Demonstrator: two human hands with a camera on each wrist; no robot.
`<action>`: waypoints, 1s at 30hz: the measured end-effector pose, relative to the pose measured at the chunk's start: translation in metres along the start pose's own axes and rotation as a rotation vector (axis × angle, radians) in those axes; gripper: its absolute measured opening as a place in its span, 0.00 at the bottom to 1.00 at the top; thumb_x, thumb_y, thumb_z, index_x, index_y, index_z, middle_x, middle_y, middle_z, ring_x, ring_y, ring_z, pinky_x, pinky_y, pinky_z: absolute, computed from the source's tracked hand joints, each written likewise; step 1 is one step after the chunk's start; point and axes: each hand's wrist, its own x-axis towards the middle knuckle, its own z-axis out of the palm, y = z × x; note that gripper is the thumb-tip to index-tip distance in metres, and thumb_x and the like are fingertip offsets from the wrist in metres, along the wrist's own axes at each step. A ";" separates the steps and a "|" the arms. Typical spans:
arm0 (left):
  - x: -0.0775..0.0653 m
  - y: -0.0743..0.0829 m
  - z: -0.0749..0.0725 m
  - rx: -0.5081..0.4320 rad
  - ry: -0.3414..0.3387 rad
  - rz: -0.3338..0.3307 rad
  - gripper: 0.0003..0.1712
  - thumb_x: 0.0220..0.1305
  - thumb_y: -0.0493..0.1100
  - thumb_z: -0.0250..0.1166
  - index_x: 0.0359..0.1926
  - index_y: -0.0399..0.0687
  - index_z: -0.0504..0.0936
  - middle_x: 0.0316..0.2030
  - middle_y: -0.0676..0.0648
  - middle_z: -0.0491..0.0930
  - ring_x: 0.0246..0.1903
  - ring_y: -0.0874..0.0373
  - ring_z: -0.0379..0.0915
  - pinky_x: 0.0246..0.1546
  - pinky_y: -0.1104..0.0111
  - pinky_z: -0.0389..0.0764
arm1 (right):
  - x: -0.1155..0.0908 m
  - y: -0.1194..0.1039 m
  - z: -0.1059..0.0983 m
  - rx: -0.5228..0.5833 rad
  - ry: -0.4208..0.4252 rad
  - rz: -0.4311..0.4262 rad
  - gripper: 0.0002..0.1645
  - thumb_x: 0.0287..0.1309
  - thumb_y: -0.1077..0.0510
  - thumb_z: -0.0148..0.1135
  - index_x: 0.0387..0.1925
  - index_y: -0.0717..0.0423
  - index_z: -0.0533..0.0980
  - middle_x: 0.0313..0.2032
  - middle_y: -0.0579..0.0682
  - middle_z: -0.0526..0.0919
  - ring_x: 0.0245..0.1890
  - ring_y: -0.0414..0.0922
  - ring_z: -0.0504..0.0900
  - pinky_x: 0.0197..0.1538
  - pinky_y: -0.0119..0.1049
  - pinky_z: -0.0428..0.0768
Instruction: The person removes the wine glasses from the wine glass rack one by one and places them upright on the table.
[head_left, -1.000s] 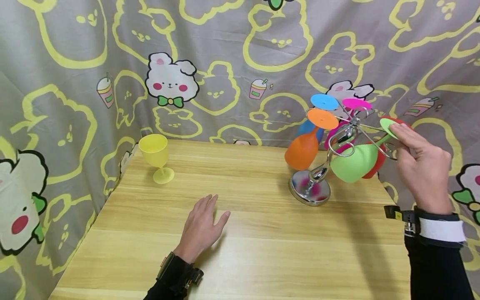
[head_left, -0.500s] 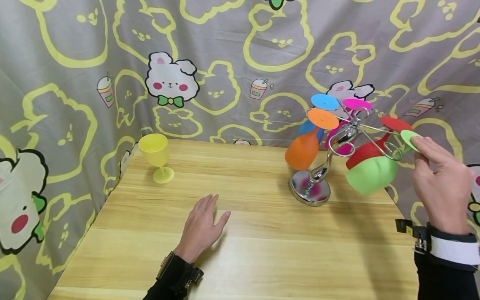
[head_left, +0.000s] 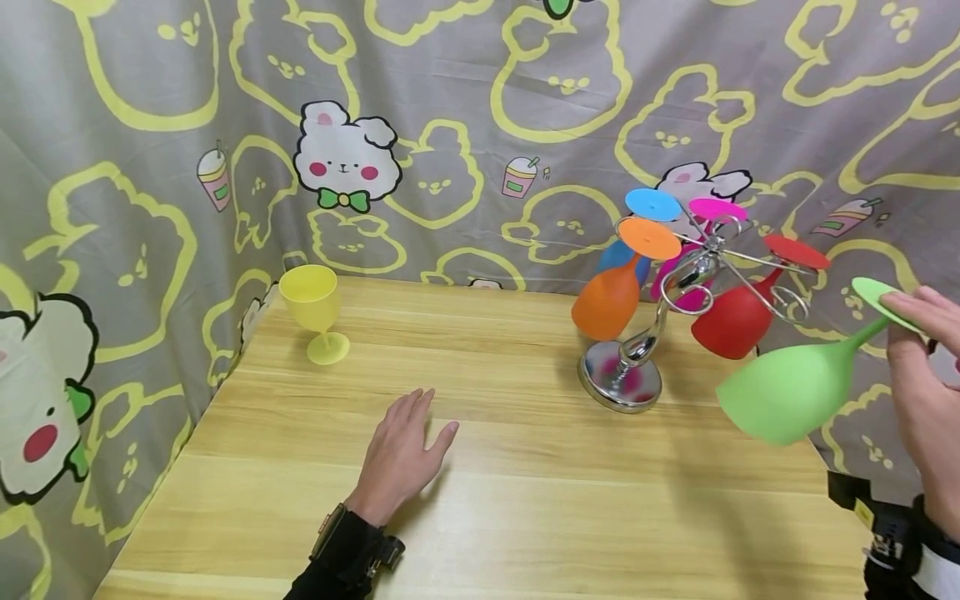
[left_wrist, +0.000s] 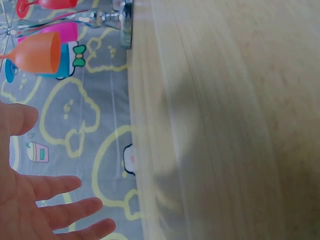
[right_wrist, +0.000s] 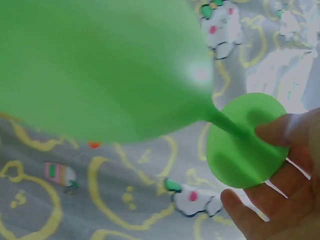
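Pinching the green goblet (head_left: pixel 791 396) by its foot, at the right edge of the frame, with the right hand (head_left: pixel 930 396): thumb on the stem side, fingers on the opposite face. Probably gripped there to keep clear of the bowl and let it slope downward. Apart from the chrome goblet rack (head_left: pixel 639 344) at centre right. Hanging bowl-down from its wires, presumably thanks to feet too wide to slip through: orange goblet (head_left: pixel 606 304), red goblet (head_left: pixel 731 321), blue goblet (head_left: pixel 651 204) and pink goblet (head_left: pixel 708 205). Standing upright at left, on the wooden table (head_left: pixel 525 517), yellow goblet (head_left: pixel 309 304). Released and fingers extended at lower centre, left hand (head_left: pixel 402 458), holding nothing; cannot tell whether touching the tabletop.

Pale lime green in the head view, deeper in the right wrist view, apparently plastic. Smooth, rounded bowl, tilted with mouth toward lower left, narrowing to a slim stem and flat, round foot.
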 end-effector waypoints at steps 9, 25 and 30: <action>-0.001 0.004 -0.003 -0.046 -0.015 -0.012 0.41 0.72 0.66 0.54 0.74 0.45 0.63 0.72 0.37 0.62 0.72 0.41 0.55 0.69 0.41 0.59 | -0.013 -0.037 0.002 0.134 -0.033 0.180 0.15 0.68 0.63 0.61 0.53 0.63 0.82 0.47 0.22 0.80 0.50 0.21 0.78 0.55 0.19 0.71; -0.002 0.018 -0.010 -0.129 -0.004 0.001 0.39 0.73 0.64 0.53 0.74 0.47 0.63 0.72 0.42 0.63 0.72 0.47 0.55 0.70 0.46 0.61 | -0.066 -0.066 0.069 0.249 -0.359 0.149 0.16 0.59 0.67 0.69 0.50 0.63 0.82 0.35 0.52 0.89 0.31 0.19 0.80 0.32 0.14 0.77; -0.002 0.023 -0.011 -0.176 -0.011 0.001 0.39 0.73 0.65 0.53 0.75 0.50 0.62 0.73 0.43 0.61 0.73 0.49 0.54 0.69 0.46 0.63 | -0.092 -0.066 0.095 0.386 -0.478 0.265 0.19 0.63 0.66 0.66 0.56 0.61 0.79 0.37 0.58 0.88 0.30 0.30 0.85 0.30 0.23 0.82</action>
